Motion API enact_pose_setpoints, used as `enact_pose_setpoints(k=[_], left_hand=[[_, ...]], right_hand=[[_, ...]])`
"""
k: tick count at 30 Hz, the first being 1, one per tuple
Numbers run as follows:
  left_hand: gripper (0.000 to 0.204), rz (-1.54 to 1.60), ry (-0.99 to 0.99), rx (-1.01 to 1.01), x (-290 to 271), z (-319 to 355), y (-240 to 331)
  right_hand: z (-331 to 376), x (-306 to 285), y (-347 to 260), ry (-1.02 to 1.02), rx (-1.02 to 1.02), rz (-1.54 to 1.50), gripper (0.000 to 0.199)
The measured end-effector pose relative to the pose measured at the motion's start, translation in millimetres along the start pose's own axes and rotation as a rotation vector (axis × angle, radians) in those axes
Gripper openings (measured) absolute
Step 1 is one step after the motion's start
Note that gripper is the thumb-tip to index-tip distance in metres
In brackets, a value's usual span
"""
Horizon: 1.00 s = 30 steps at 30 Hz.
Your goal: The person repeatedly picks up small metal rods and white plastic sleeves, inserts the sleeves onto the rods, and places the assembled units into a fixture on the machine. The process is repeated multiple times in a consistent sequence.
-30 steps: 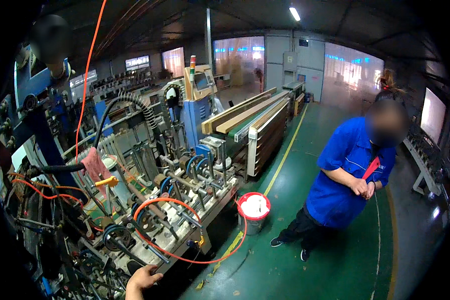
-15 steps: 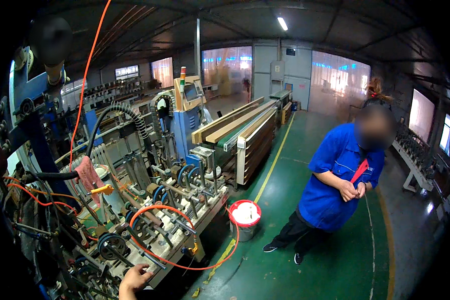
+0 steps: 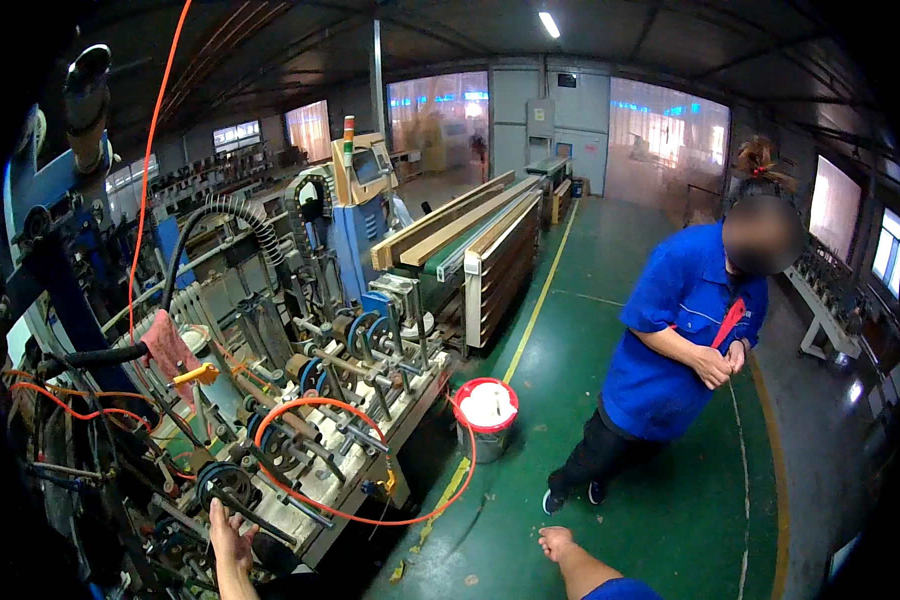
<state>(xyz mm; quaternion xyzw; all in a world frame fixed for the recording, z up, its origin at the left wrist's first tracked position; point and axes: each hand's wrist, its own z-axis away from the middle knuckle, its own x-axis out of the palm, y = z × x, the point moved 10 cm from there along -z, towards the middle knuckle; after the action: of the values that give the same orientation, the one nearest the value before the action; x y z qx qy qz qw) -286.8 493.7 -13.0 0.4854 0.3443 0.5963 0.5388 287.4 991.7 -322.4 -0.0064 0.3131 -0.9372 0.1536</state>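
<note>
My left hand (image 3: 230,542) is at the near edge of a long machine (image 3: 310,535), its fingers apart and pointing up. Just above its fingertips are a dark ringed wheel (image 3: 222,484) and a metal rod (image 3: 260,520); whether they touch cannot be made out. My right hand (image 3: 555,543) hangs over the green floor with its fingers curled in, and nothing shows in it. A loop of orange hose (image 3: 475,462) arches over the machine's edge between the hands, ending at a yellow fitting (image 3: 386,486).
A person in a blue shirt (image 3: 670,330) stands at the right, both hands together. A red-rimmed bucket (image 3: 487,430) with white contents stands beside the machine. Beyond are stacked long boards (image 3: 485,265) and a control panel (image 3: 370,165). A pink cloth (image 3: 170,345) hangs at the left.
My left hand has shifted left along the machine, its fingers now pointing up. My right hand has come into view from below. The view has shifted slightly.
</note>
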Motion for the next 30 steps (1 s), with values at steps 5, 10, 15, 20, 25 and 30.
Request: enact_pose_setpoints(k=[5, 10, 15, 20, 25, 30], left_hand=[[0.088, 0.041, -0.038, -0.012, 8.2, -5.3, 4.2], [0.090, 0.005, 0.028, -0.015, 0.2, 1.6, 8.2], [0.097, -0.015, -0.041, -0.006, 10.4, -0.2, 11.8], [0.094, -0.047, 0.018, 0.010, 16.1, -1.2, 14.2], [0.084, -0.185, 0.034, 0.109, -6.9, 26.4, 30.3], [0.082, -0.467, -0.151, 0.087, 43.8, 20.5, 5.5]], right_hand=[[-6.6, 15.7, 15.6, -0.035, 0.061, -0.014, 0.009], [4.6, 38.7, 23.8, -0.072, 0.049, 0.062, 0.012], [6.0, 41.4, 19.3, -0.071, 0.033, 0.055, 0.015], [-2.0, 36.7, 20.6, -0.065, 0.051, 0.101, 0.020], [-27.0, 85.3, 27.1, -0.319, -0.175, 0.566, 0.024], [-3.2, 95.2, 150.2, -0.924, -0.384, 1.596, 0.038]])
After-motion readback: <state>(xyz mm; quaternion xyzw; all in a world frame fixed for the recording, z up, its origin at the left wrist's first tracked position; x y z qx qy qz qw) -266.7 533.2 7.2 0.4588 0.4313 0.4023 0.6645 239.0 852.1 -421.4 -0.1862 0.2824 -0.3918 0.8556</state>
